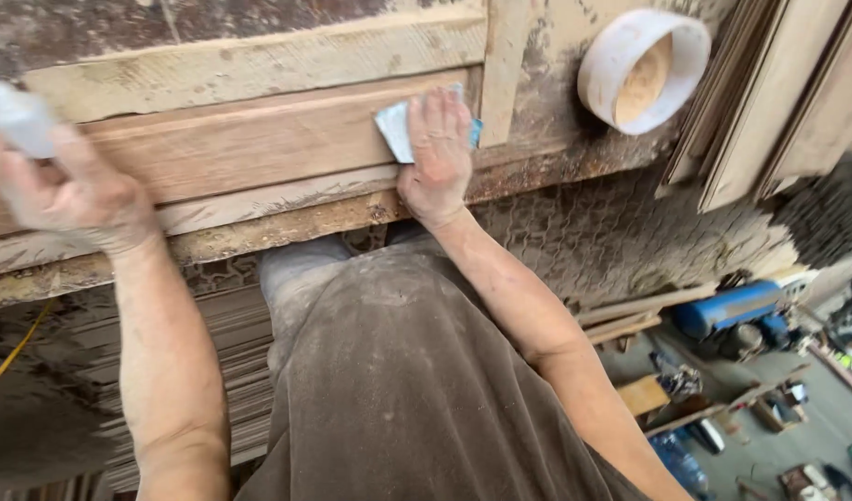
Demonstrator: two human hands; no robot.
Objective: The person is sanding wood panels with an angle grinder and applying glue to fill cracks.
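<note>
Right hand (437, 158) presses sandpaper (395, 130) flat (fingers together); left hand (69, 190) grips a bottle (18, 116).

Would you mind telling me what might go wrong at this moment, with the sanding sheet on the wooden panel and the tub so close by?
1. The round white plastic tub of tan filler sits open beside the sanding spot; dust may fall into it, or a stroke could knock it.
2. The right hand presses the small pale blue sanding sheet bare onto the reddish wooden panel; splinters or scraped fingertips seem possible.
3. The left hand grips a blurred white object, so it steadies nothing.
</note>
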